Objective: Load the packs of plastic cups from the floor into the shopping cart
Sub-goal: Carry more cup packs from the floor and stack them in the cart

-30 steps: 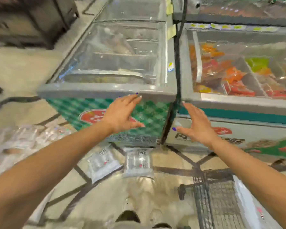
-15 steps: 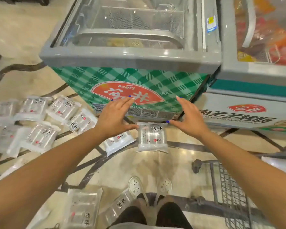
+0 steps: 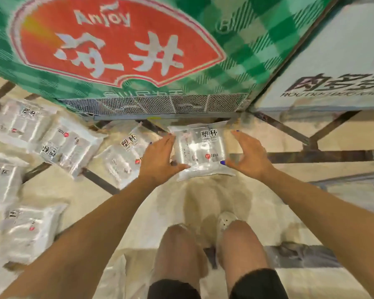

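Note:
A clear pack of plastic cups [image 3: 200, 147] with black lettering and a red dot lies flat on the floor just in front of the freezer base. My left hand [image 3: 158, 162] lies against its left edge, fingers straight and thumb on the lower left corner. My right hand [image 3: 249, 156] is spread beside its right edge; the thumb tip touches the lower right corner and the fingers stand slightly off the wrap. A blurred grey shape at the right edge [image 3: 363, 188] appears to be the shopping cart.
Several more cup packs lie to the left: one right beside my left hand [image 3: 121, 156], others further out [image 3: 67, 145] [image 3: 28, 231]. The green checked freezer [image 3: 235, 67] and a pale one [image 3: 333, 61] wall off the far side. My knees and a white shoe [image 3: 226, 219] are below.
I have bent down close to the floor. Both hands dropped from in front of the freezer to either side of the pack and now touch it.

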Available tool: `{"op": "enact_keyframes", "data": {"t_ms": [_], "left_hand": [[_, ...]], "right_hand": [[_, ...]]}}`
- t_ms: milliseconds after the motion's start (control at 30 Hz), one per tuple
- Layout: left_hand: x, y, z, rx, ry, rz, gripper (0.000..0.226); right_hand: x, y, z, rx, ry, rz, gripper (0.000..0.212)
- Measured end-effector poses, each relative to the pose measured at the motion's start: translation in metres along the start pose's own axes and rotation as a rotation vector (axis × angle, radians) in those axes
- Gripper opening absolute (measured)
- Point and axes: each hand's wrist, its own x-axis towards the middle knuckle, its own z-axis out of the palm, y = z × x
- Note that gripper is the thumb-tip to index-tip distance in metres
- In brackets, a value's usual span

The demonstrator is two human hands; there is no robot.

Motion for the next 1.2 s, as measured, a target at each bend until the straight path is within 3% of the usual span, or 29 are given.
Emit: {"op": "enact_keyframes", "data": {"t_ms": [200, 333, 467, 533, 600, 633, 733, 933, 1200], "left_hand": [[0.078, -0.053, 0.177, -0.112, -0.142, -0.089, 0.093], [0.101, -0.072, 0.268, -0.312, -0.185, -0.25, 0.089], [0.116, -0.085, 0.319, -0.555, -0.128, -0.522, 0.086], [0.119, -0.081, 0.324, -0.656, -0.114, -0.539, 0.081], [0.119, -0.079, 0.323, -0.752, -0.054, -0.527, 0.068], [0.117, -0.078, 0.32, -0.764, -0.039, -0.522, 0.061], [0.101, -0.065, 0.294, -0.818, -0.008, -0.542, 0.071], [0.038, -0.019, 0.18, -0.874, 0.006, -0.557, 0.075], [-0.051, 0.057, -0.04, -0.852, -0.062, -0.437, 0.081]], "right_hand": [[0.086, 0.109, 0.151, 0.07, -0.079, 0.071, 0.104], [0.123, 0.162, 0.237, 0.172, -0.135, 0.173, 0.116], [0.138, 0.191, 0.279, 0.421, -0.037, 0.35, 0.121], [0.139, 0.198, 0.285, 0.552, -0.031, 0.4, 0.129], [0.137, 0.201, 0.282, 0.617, -0.047, 0.407, 0.12], [0.134, 0.201, 0.279, 0.628, -0.05, 0.405, 0.111], [0.108, 0.188, 0.259, 0.702, 0.035, 0.414, 0.087], [0.026, 0.118, 0.16, 0.863, 0.122, 0.417, 0.085], [-0.105, 0.014, -0.033, 0.915, 0.149, 0.474, 0.099]]}}
